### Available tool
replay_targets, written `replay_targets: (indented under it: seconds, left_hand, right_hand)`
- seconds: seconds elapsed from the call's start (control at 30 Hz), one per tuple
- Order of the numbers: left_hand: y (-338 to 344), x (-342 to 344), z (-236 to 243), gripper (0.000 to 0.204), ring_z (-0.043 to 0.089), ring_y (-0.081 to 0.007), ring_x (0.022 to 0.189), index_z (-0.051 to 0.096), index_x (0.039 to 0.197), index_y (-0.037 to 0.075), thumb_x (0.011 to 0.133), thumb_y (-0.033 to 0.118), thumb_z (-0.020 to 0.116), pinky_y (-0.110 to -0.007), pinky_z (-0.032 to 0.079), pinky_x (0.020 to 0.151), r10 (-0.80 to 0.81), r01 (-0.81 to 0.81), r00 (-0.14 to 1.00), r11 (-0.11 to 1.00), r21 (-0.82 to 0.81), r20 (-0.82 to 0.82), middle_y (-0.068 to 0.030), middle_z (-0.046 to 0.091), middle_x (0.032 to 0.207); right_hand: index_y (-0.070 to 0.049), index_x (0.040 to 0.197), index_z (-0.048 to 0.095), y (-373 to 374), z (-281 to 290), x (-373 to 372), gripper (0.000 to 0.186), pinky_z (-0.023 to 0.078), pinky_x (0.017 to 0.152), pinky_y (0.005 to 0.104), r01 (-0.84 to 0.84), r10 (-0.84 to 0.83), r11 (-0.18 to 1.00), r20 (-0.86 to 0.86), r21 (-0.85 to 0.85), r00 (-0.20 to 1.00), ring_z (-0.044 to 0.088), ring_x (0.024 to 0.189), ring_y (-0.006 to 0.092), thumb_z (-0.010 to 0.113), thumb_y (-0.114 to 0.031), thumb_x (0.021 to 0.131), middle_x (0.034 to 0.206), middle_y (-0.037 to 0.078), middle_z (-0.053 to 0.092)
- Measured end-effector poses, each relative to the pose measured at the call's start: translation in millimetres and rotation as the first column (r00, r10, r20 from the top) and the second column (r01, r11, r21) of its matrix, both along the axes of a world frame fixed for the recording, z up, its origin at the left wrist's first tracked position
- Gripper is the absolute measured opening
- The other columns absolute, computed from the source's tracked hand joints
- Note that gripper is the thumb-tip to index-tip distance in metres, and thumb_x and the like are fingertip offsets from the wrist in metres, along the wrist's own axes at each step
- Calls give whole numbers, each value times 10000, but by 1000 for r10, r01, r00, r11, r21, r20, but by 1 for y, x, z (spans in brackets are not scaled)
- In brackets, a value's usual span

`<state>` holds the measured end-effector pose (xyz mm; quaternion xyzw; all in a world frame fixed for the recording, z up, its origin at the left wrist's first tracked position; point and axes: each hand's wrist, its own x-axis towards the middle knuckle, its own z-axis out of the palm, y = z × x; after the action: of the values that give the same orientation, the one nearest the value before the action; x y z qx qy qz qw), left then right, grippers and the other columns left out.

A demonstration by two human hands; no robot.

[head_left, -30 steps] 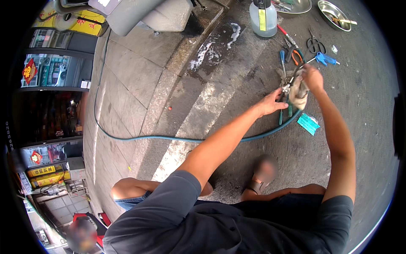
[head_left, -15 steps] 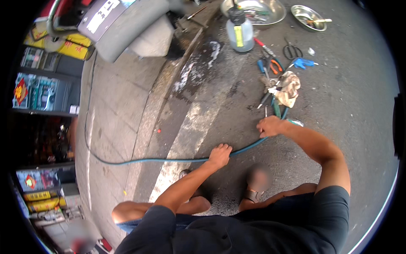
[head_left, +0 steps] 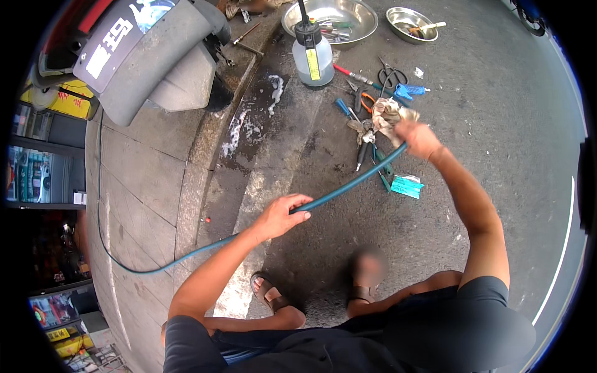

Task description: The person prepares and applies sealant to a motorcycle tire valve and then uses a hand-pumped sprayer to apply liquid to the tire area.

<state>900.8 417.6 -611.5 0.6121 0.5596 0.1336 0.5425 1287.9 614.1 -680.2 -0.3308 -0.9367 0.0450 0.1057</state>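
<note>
A blue-green hose (head_left: 356, 181) stretches between my two hands, raised off the ground. My left hand (head_left: 283, 214) is curled round it in front of my body, thumb along the near side. Farther out on the right, my right hand (head_left: 419, 139) grips the hose beside a crumpled, stained cloth (head_left: 387, 115); whether it touches the cloth is hard to tell. Past the cloth a red-tipped end (head_left: 346, 70) lies on the asphalt. Around the cloth lie pliers with orange handles (head_left: 367, 101), black scissors (head_left: 392, 76), a blue air blow gun (head_left: 410, 91) and a blue-handled screwdriver (head_left: 342, 107).
A pump spray bottle (head_left: 313, 59) stands near a large metal basin (head_left: 364, 18) of tools and a smaller metal bowl (head_left: 407, 34). A parked vehicle's rear mudguard (head_left: 149, 62) juts in at the far left, over the kerb (head_left: 208, 133). A teal-and-white packet (head_left: 407, 186) lies below the cloth.
The hose has come up off the ground between my hands. My right hand has moved farther out, up to the cloth; my left hand has shifted left along with the hose. The view has tilted.
</note>
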Motion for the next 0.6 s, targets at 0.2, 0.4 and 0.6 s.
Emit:
replay_targets:
  seconds: [0.2,0.4,0.6]
  left_hand:
    - [81,8,50,323,596,-233,803,605,1106,30,822,180,645,-350,462,714,-143,124,990,906,404,16,-100,612,891]
    - [55,-41,159,328,571,-340,882,607,1115,47,816,182,599,-410,436,805,-163,223,962,932,285,-218,-131,601,966]
    - [-33,-62,285,326,595,-354,872,602,1124,66,799,87,594,-431,464,795,-43,108,947,976,190,-319,-151,634,997]
  right_hand:
    - [-79,986,601,41,179,-38,185,485,695,382,550,-298,719,-527,424,796,608,769,255,588,-71,802,816,79,595]
    - [-83,956,606,2,329,-81,171,453,634,326,264,-183,909,-260,321,948,551,640,196,610,-72,785,708,35,558]
    - [-72,812,543,-61,395,-102,133,456,659,373,233,-255,966,-287,-108,923,576,665,261,653,-120,754,676,65,527]
